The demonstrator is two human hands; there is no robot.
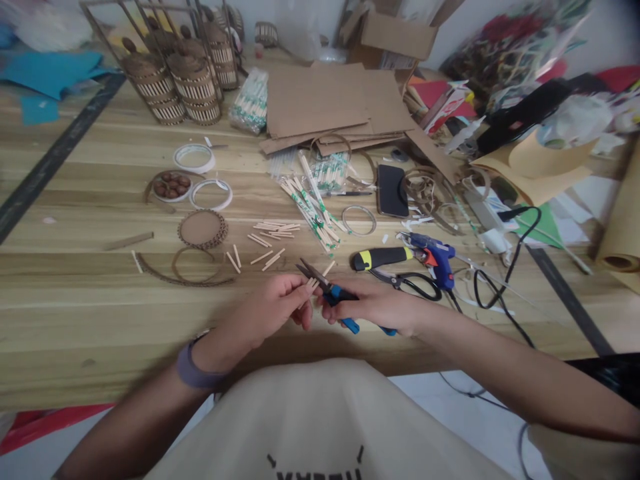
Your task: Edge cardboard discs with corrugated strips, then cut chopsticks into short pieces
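My left hand (pixel 283 303) pinches a few short wooden sticks (pixel 312 283) between thumb and fingers. Wrapped in my right hand (pixel 370 307) are the blue handles of a pair of pliers (pixel 325 285) with dark, pointed jaws. The jaws lie right at the sticks; whether they grip one I cannot tell. One stick (pixel 329 268) shows just past the jaws. Beyond my hands, cut stick pieces (pixel 275 230) are scattered on the wooden table (pixel 250 340). A round cardboard disc (pixel 203 229) with a ridged rim is at the left, near a curved brown strip (pixel 185 281).
To the right lie a blue glue gun (pixel 434 257), a black-and-yellow handle (pixel 383 258), black-handled scissors (pixel 423 285) and a phone (pixel 393 191). Paper-wrapped sticks (pixel 310 207) and cardboard sheets (pixel 325 100) are farther back. Lantern-like stick constructions (pixel 195 87) stand at the back left.
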